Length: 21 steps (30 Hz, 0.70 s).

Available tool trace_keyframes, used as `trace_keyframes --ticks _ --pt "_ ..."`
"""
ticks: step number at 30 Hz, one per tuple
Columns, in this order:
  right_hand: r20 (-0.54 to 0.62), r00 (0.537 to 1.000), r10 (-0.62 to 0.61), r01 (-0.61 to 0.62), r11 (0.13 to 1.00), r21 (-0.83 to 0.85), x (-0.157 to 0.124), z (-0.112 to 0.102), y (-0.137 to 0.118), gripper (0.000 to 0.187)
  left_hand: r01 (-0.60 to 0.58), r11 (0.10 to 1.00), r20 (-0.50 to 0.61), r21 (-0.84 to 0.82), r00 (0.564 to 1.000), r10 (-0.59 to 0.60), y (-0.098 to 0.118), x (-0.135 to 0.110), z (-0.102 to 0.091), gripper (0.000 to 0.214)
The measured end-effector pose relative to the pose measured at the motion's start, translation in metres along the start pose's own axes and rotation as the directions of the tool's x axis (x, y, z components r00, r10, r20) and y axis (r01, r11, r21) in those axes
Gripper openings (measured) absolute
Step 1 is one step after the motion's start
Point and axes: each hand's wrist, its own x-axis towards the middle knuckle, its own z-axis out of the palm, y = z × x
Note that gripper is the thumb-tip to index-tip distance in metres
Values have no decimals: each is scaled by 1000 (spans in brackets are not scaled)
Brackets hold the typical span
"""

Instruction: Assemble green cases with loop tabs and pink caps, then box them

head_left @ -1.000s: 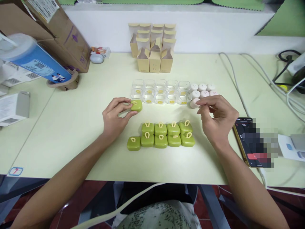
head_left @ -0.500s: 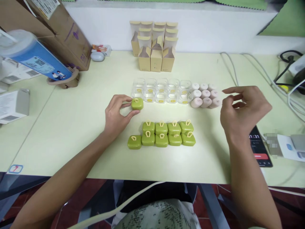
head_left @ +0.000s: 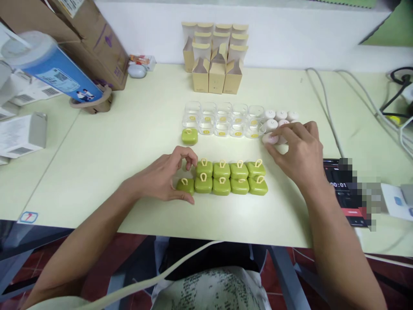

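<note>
My left hand [head_left: 171,174] is open, thumb and fingers curved apart around the leftmost front green case [head_left: 185,185], partly covering it; whether it touches the case I cannot tell. Rows of similar rounded green cases [head_left: 221,186] with pale yellow loops stand to its right. A single green case [head_left: 189,136] rests by itself in front of the clear plastic cups [head_left: 222,122]. My right hand [head_left: 297,148] pinches a pale pink rounded cylinder [head_left: 269,138] at the front left of a cluster of white and pink cylinders [head_left: 282,115]. The hand hides part of that cluster.
Open cardboard boxes [head_left: 217,79] stand at the back by the wall. A blue cup [head_left: 64,79] in a holder and a large carton [head_left: 103,47] are at the left. A phone [head_left: 335,185] lies beside my right forearm, with cables [head_left: 329,107] beyond.
My left hand has let go of a green case in front of the clear cups and moved nearer to the front row. My right hand has moved left onto a pink cylinder.
</note>
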Motion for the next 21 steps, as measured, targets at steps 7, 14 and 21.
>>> trace_keyframes --ticks 7,14,21 --pt "-229 973 38 -17 996 90 3 -7 -9 16 222 972 232 -73 952 -200 5 -3 -32 77" --pt "-97 940 327 -12 315 949 5 -7 -52 26 159 909 -341 -386 891 -301 2 15 -37 34" --pt "-12 987 161 -21 203 979 -11 -8 -85 40 96 690 -172 -717 935 -309 21 67 12 65"
